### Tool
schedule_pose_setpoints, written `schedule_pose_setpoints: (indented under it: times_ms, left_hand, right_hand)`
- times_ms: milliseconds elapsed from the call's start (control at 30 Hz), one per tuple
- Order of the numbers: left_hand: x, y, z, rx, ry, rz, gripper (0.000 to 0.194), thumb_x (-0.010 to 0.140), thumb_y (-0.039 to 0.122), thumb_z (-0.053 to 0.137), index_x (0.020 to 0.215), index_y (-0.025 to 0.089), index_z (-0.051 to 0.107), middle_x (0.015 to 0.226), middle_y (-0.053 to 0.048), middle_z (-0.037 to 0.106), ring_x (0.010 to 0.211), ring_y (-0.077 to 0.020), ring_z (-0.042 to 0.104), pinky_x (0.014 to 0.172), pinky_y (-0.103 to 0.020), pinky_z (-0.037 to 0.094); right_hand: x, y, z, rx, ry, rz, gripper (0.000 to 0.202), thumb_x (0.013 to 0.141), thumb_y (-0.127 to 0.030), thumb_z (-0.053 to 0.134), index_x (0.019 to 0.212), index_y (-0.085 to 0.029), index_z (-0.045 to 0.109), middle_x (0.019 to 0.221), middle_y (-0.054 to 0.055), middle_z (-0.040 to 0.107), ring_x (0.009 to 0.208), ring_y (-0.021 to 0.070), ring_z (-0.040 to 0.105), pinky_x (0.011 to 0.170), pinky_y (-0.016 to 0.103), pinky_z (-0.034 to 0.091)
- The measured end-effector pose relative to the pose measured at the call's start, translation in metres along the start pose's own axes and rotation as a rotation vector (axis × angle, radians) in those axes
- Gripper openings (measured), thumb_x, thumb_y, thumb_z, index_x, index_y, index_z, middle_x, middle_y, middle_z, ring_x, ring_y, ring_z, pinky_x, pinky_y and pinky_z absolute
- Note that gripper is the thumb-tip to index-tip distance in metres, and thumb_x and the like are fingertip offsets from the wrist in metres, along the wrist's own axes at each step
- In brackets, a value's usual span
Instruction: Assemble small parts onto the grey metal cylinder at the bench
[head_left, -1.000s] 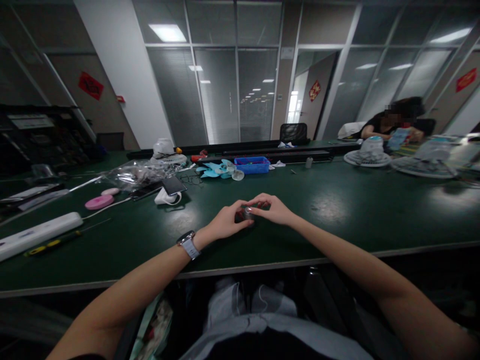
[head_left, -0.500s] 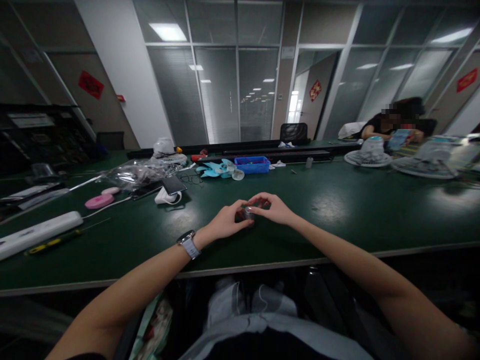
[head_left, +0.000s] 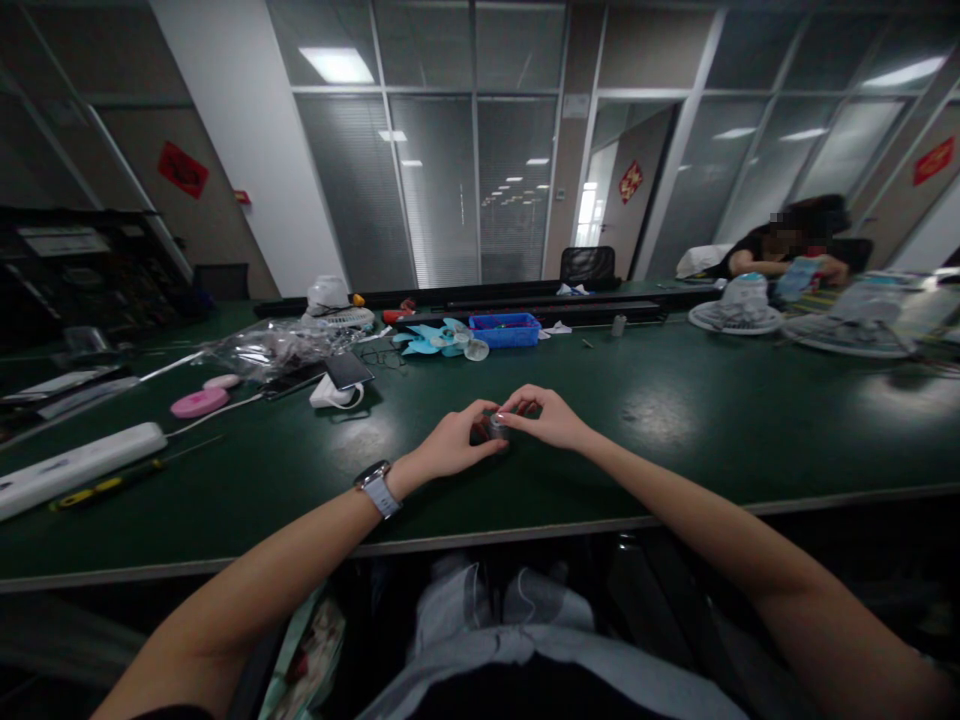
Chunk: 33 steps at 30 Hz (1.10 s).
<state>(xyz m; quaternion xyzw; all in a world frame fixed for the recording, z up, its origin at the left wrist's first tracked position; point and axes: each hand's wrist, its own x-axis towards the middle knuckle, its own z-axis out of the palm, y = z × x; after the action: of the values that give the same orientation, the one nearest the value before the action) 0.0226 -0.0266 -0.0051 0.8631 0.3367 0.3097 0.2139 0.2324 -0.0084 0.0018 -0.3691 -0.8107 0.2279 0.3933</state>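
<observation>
A small grey metal cylinder (head_left: 496,427) stands upright just above or on the green table, near its front middle; its exact kind is too small to tell. My left hand (head_left: 452,443) wraps thumb and fingers around its side. From the right, my right hand (head_left: 550,415) pinches at the cylinder's top with thumb and fingertips. Whatever small part may lie between those right fingertips is hidden. A watch (head_left: 377,488) with a pale strap is on my left wrist.
Behind the hands are a blue basket (head_left: 504,331), blue fan blades (head_left: 435,338) and another metal cylinder (head_left: 619,325). On the left lie a white charger (head_left: 334,393), a power strip (head_left: 82,468) and a yellow-handled screwdriver (head_left: 105,490). A person (head_left: 780,250) sits far right behind fan housings (head_left: 739,310).
My right fingertips have shifted very slightly at the top of the cylinder. My left hand and the cylinder stay in place.
</observation>
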Motion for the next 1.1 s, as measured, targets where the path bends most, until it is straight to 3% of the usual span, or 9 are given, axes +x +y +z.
schedule_pose_setpoints:
  times_ms: [400,567,800,967,1100]
  left_hand:
    - [0.001,-0.002,0.002,0.007,0.001,-0.006,0.048,0.081,0.041,0.063,0.122,0.02,0.049,0.092,-0.004,0.068,0.08,-0.0177,0.066,0.071,-0.028,0.05]
    - [0.001,0.0,0.001,0.065,0.022,-0.038,0.048,0.08,0.041,0.063,0.122,0.022,0.05,0.094,-0.004,0.069,0.081,-0.0188,0.066,0.075,-0.031,0.051]
    - [0.002,-0.012,0.001,0.161,0.129,-0.107,0.042,0.08,0.04,0.063,0.117,0.023,0.052,0.092,-0.004,0.069,0.08,-0.0187,0.066,0.072,-0.03,0.051]
    - [0.002,-0.017,0.002,0.186,0.164,-0.135,0.043,0.079,0.041,0.064,0.117,0.023,0.053,0.095,-0.005,0.07,0.08,-0.0193,0.067,0.071,-0.03,0.051]
    - [0.002,-0.016,0.002,0.18,0.154,-0.14,0.041,0.08,0.04,0.063,0.116,0.024,0.053,0.095,-0.004,0.07,0.08,-0.0194,0.067,0.07,-0.03,0.051]
  right_hand:
    - [-0.002,-0.004,0.001,-0.038,0.072,-0.11,0.023,0.082,-0.038,0.063,0.092,-0.02,0.074,0.087,0.004,0.065,0.078,0.0145,0.059,0.071,0.028,0.046]
    - [0.004,0.004,-0.003,-0.027,0.161,-0.02,0.027,0.084,-0.039,0.059,0.096,-0.019,0.073,0.094,0.006,0.07,0.082,0.0156,0.06,0.071,0.027,0.045]
    - [0.006,0.026,-0.005,-0.115,-0.066,0.172,0.036,0.081,-0.045,0.059,0.096,-0.016,0.073,0.064,0.001,0.063,0.053,0.0091,0.045,0.051,0.022,0.033]
    - [0.004,0.028,-0.001,-0.14,-0.212,0.182,0.032,0.079,-0.042,0.062,0.096,-0.018,0.074,0.063,-0.001,0.059,0.053,0.0081,0.044,0.051,0.02,0.032]
    - [0.003,0.026,-0.003,-0.139,-0.251,0.209,0.031,0.077,-0.039,0.065,0.099,-0.018,0.074,0.066,-0.001,0.06,0.053,0.0076,0.045,0.052,0.02,0.033]
